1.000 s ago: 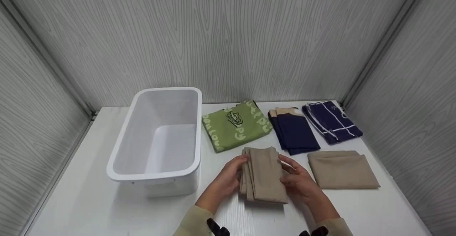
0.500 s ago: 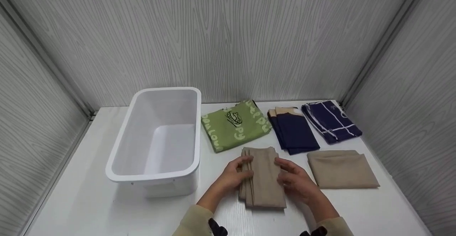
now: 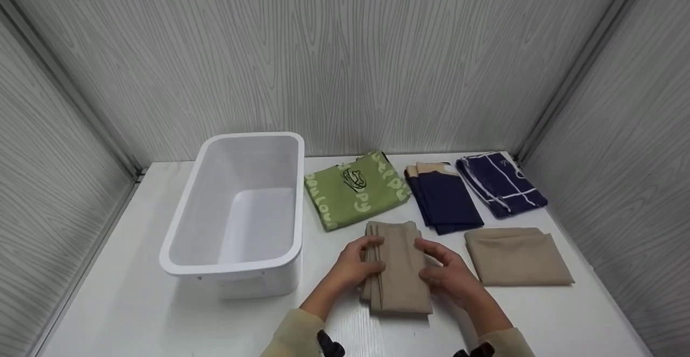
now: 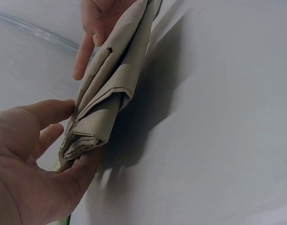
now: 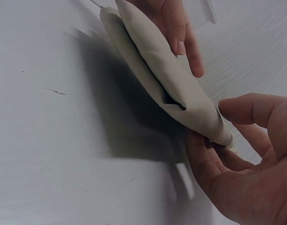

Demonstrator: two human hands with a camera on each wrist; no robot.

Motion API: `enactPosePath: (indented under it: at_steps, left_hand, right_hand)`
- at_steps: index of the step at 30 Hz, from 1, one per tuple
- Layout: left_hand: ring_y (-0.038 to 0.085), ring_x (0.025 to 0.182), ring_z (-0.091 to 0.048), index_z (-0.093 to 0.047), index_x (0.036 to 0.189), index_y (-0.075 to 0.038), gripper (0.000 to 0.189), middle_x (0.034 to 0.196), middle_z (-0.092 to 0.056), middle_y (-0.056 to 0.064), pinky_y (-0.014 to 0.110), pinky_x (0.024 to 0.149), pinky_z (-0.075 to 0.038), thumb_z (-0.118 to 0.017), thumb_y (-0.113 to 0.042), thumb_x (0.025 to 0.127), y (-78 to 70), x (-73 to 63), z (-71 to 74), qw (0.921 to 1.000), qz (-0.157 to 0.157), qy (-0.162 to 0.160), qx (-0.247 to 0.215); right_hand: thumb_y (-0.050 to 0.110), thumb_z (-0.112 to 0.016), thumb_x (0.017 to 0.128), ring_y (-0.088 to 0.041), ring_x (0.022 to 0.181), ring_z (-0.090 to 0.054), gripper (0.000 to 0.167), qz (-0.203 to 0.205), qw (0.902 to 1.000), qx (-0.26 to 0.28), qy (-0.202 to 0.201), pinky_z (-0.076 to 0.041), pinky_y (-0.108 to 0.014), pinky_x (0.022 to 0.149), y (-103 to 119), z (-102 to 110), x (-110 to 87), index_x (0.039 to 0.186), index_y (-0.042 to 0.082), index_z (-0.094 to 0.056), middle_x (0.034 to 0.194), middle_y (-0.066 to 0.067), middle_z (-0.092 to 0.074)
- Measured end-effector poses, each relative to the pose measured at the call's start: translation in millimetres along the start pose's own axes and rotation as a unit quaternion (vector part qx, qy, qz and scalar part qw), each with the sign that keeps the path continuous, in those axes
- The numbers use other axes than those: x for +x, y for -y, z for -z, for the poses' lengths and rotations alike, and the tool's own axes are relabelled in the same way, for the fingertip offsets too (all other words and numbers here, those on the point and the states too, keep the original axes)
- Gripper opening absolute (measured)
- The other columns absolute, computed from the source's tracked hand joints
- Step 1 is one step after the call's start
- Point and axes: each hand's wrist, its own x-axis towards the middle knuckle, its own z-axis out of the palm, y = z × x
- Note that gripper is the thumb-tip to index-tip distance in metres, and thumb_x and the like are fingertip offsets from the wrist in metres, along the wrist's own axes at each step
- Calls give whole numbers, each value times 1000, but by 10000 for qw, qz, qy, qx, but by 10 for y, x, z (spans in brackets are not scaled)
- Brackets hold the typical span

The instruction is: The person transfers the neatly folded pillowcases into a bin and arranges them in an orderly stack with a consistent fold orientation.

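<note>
Between both hands is a folded beige cloth, stacked in several layers whose folds show along its left side. My left hand grips the left edge, thumb over the top; in the left wrist view its other fingers curl beneath the layered fabric. On the opposite edge, my right hand holds the cloth with fingertips under it and the thumb by the upper face, as the right wrist view shows. A dark shadow falls on the white table under the bundle.
A white plastic tub stands at the left. Behind the hands lie a folded green printed cloth, a navy-and-tan one and a navy one with white lines. Another folded beige cloth is at the right. Grey wood-grain panels enclose the table.
The beige cloth's near end has come slightly toward the person and lies flatter. My left thumb and fingers have shifted further onto its top; in the last half second almost nothing moved.
</note>
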Motion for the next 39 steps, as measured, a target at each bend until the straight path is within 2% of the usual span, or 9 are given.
enactPosePath:
  at_steps: [3, 10, 19, 26, 32, 39]
  left_hand:
    - [28, 116, -56, -60, 135, -9, 53, 131, -60, 12, 40, 88, -53, -75, -8, 84, -16, 1, 5, 10000, 3, -34, 50]
    - [29, 115, -57, -62, 132, -8, 50, 130, -60, 13, 39, 85, -54, -74, -8, 83, -74, -14, 17, 9999, 126, -38, -12]
    - [28, 107, -60, -62, 132, -7, 50, 127, -60, 15, 38, 78, -56, -74, -10, 83, -165, -49, 61, 9999, 40, -32, 95]
    - [32, 112, -58, -62, 132, -7, 51, 129, -59, 16, 37, 81, -54, -75, -10, 83, -255, -73, 81, 9998, -112, -37, 159]
    - [31, 107, -61, -62, 132, -6, 51, 129, -59, 17, 37, 79, -56, -75, -9, 83, -318, -67, 101, 9999, -149, -30, 41]
    - [23, 98, -63, -62, 131, -7, 50, 128, -61, 13, 33, 74, -55, -75, -10, 83, -380, -47, 127, 9999, -55, -33, 85]
  right_hand:
    - [-8, -66, 82, -24, 113, -54, 74, 82, 9999, -57, 84, -56, -38, 82, 15, -6, -3, 151, 7, -42, 157, -16, -30]
    - [-9, -66, 83, -21, 106, -58, 74, 187, 9997, -123, 98, -54, -31, 81, 66, -16, -21, 151, 4, -40, 158, -17, -29]
    - [-5, -65, 86, -20, 112, -57, 73, 241, 9994, -114, 216, -55, -31, 82, 122, -22, -46, 152, 4, -38, 159, -16, -27]
    - [-6, -63, 86, -18, 109, -60, 73, 251, 9991, -111, 325, -53, -29, 82, 186, -7, -61, 153, 4, -35, 158, -16, -27]
    - [-6, -63, 87, -17, 110, -61, 73, 332, 9988, -84, 362, -53, -28, 83, 245, -9, -68, 153, 2, -34, 159, -18, -26]
    - [-7, -64, 86, -11, 92, -60, 73, 493, 9978, -69, 427, -51, -23, 74, 297, -25, -52, 152, -1, -34, 156, -20, -27]
